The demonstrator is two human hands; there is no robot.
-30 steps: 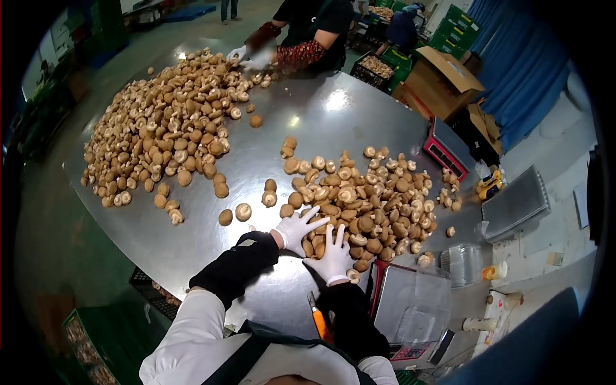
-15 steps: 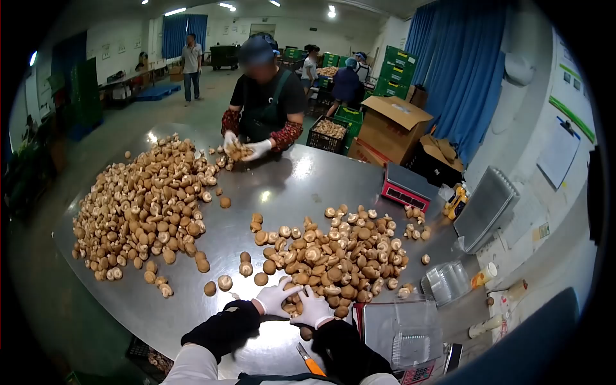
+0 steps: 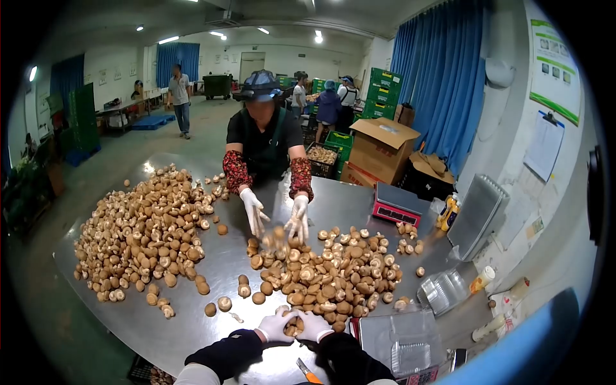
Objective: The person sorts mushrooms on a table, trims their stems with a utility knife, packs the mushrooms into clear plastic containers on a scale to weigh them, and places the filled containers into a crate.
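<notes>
White gloves cover both hands at the near edge of the right mushroom pile (image 3: 346,276). My left hand (image 3: 277,325) and my right hand (image 3: 314,326) curve toward each other, fingertips nearly meeting, around a few brown mushrooms (image 3: 294,327). Their fingers are closed round these mushrooms, which rest on the metal table. An orange-handled knife (image 3: 308,372) lies just below my hands. Right of my right hand is a scale (image 3: 391,340) with a clear plastic box on it. Across the table, a co-worker's gloved hands (image 3: 276,215) are spread above falling mushrooms (image 3: 277,240).
A larger mushroom pile (image 3: 141,231) covers the table's left part. Another red scale (image 3: 398,204) stands at the far right, near a cardboard box (image 3: 382,147). Clear plastic trays (image 3: 443,292) and a cup (image 3: 482,280) are at the right edge. Other people stand farther back.
The view has tilted up. My hands have closed in around a few mushrooms. The co-worker has moved from the left pile toward the right one and let go of a bunch of mushrooms.
</notes>
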